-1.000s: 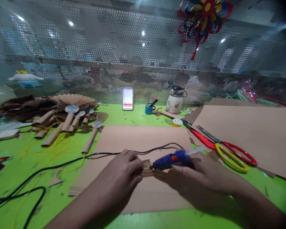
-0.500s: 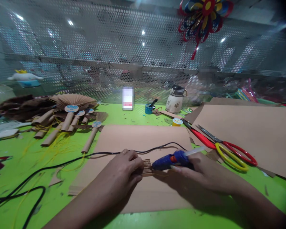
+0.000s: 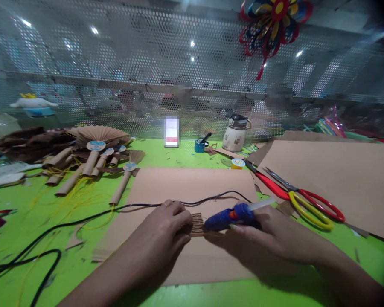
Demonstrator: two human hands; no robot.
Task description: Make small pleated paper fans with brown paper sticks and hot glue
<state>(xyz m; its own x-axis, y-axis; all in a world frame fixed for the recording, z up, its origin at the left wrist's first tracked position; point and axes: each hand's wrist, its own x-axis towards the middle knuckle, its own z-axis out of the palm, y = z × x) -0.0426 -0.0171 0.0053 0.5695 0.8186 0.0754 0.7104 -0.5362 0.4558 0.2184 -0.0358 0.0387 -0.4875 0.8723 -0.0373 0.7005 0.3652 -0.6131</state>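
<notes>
My right hand point(image 3: 275, 236) is closed around a blue glue gun point(image 3: 230, 216) with a clear glue stick at its back; the nozzle points left at a small folded brown paper piece point(image 3: 198, 224). My left hand point(image 3: 161, 234) presses down on that pleated piece with curled fingers, holding it on a brown cardboard sheet point(image 3: 185, 187). The gun's black cord point(image 3: 83, 219) runs off to the left across the green table point(image 3: 192, 294).
Red-and-yellow scissors point(image 3: 302, 200) lie to the right on another cardboard sheet point(image 3: 339, 179). Finished paper fans on rolled handles point(image 3: 96, 160) lie at the left. A phone point(image 3: 172, 131), a small blue pot point(image 3: 199, 146), a white jug point(image 3: 235, 133) and a yellow tape roll point(image 3: 238, 163) stand before the perforated screen.
The glue gun has shifted very slightly; both hands stay almost still on the folded paper piece.
</notes>
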